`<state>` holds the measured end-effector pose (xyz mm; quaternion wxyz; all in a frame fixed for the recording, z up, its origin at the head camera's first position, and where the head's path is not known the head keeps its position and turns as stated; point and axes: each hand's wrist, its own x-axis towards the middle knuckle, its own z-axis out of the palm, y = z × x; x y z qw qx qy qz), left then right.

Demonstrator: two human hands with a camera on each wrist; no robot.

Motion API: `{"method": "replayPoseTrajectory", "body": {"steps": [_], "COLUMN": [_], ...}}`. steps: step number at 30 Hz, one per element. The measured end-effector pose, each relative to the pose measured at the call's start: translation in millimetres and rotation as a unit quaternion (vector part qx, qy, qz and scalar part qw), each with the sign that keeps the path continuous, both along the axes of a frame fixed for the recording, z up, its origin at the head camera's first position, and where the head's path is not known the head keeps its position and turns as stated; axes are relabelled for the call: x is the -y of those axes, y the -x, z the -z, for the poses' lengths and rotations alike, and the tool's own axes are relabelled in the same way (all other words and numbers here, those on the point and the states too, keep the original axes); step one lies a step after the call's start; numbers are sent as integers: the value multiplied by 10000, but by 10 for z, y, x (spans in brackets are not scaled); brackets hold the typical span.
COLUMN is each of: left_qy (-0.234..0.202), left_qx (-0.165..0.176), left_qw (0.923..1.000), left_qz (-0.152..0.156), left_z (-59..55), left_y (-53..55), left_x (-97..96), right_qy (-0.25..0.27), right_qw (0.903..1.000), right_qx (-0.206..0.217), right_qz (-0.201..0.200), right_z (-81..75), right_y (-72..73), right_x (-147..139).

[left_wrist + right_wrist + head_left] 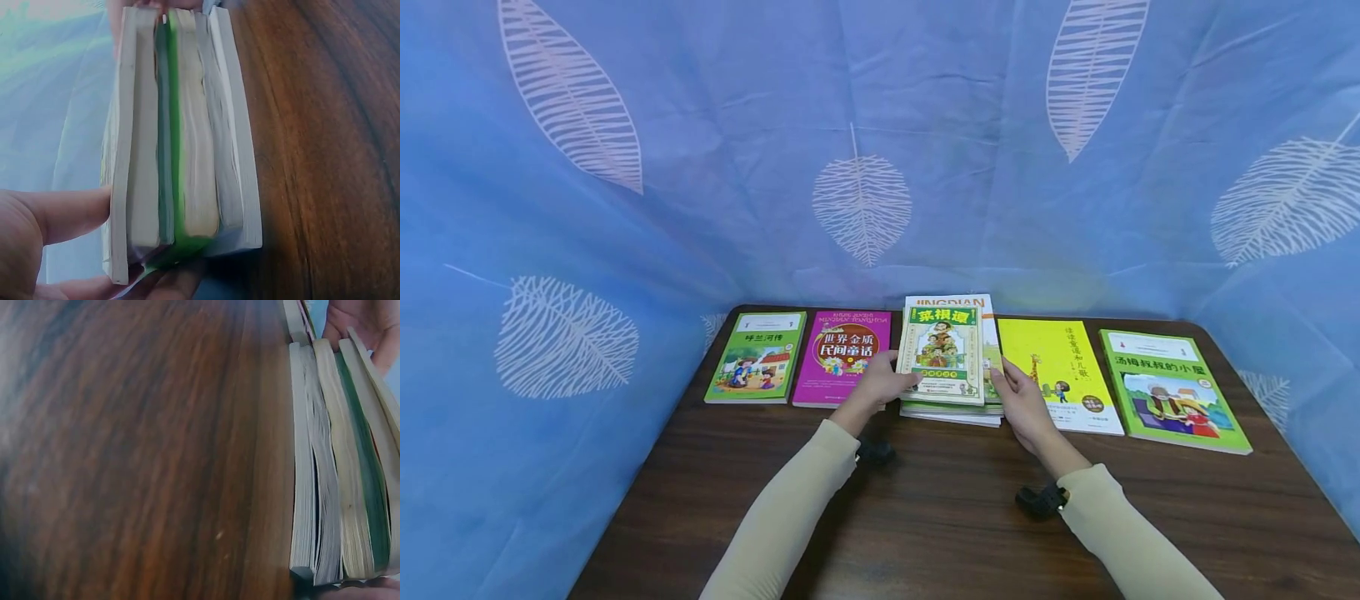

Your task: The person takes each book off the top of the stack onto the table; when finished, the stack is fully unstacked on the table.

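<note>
A stack of several books (955, 411) stands at the middle of the table's far side. A smaller book with a green-bordered cream cover (942, 346) tops it, with a larger white-and-orange book (951, 301) showing from beneath. My left hand (878, 385) grips the stack's left side, its thumb (75, 212) against the top book and its fingers around the lower corner. On the other side, my right hand (1024, 407) holds the right edge, thumb toward the top. The uneven page edges (353, 487) face the right wrist view, where most of the right hand is hidden.
Left of the stack lie a green book (756, 358) and a purple book (842, 358). To its right are a yellow book (1060, 375) and another green book (1176, 392). Blue leaf-print cloth (722, 208) hangs behind the dark wooden table (940, 500).
</note>
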<state>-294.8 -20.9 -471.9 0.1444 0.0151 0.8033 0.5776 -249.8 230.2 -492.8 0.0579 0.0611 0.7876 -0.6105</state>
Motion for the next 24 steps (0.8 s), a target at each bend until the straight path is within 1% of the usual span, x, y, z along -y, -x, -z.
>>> {"method": "replayPoseTrajectory", "body": {"steps": [2,5,9,11,13,15,19,24], "left_qy": [-20,166,539,600,549,410,12,-449], "left_qx": [55,69,-72,-163,-212,-194,66,441], "left_qw": [10000,9997,9982,9977,9980,9987,9998,9980], "left_qz": [-37,-176,-255,-265,-225,-215,-172,-85], "left_z": [-12,-18,-73,-95,-91,-81,-61,-72], "left_y": [6,21,27,17,0,-29,-115,-287], "left_x": [33,97,226,318,434,566,870,1303], "right_qy": [-40,-2,36,29,13,-3,-10,-13], "right_qw": [10000,9999,9997,9997,9997,9996,9996,9995], "right_qx": [-18,-16,30,57,91,116,142,149], "right_qz": [-48,-151,-242,-238,-231,-239,-252,-262], "right_z": [10,13,13,16,20,22,11,6], "right_y": [0,7,15,17,18,19,20,29], "right_x": [0,-18,-55,-66,-73,-80,-87,-77]}}
